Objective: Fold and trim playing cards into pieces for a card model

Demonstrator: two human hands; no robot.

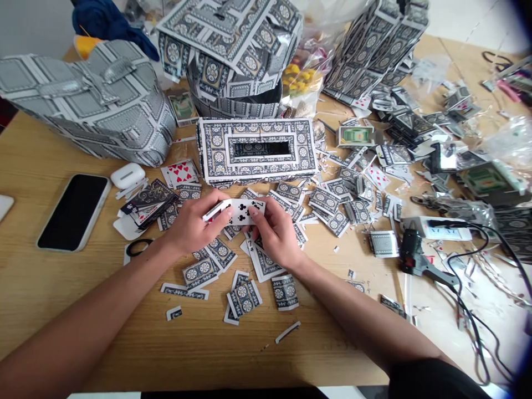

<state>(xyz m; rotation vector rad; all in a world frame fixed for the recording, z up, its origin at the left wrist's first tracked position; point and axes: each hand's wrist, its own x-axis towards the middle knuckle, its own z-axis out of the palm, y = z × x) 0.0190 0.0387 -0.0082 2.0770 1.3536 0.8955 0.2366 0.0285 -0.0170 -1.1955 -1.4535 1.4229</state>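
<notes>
One playing card [242, 210], face up, black clubs showing, hung between two hands above a scatter of card pieces [245, 299], on the near side of a slotted box [257, 165]; whether it touched anything beneath, I could not tell from where I stood.

One left hand [200, 220], in a narrow pinch on the card's left end, thumb laid over the face; white edges stood up there at a slant, and whether the fingers held one card or several could not be made out.

One right hand [275, 230], in a like narrow pinch on the right end, thumb upon the face.

Card pieces, many, mostly patterned backs upward, some whole, some cut to strips, strewn loosely beneath and around both hands on a wooden table [137, 332].

Slotted box, one, faced with patterned card, its long slot uppermost, just beyond the fingertips.

At the left: one phone [75, 213], dark screen up; one small white case [128, 175] just beside its upper corner; one hearts card [182, 173], face up, farther in.

At the back: one grey card vessel [128, 105], left; one lidded card container [233, 44], directly behind the slotted box.

At the right: one black glue gun [419, 260], lying near a small card bundle [384, 244].
</notes>
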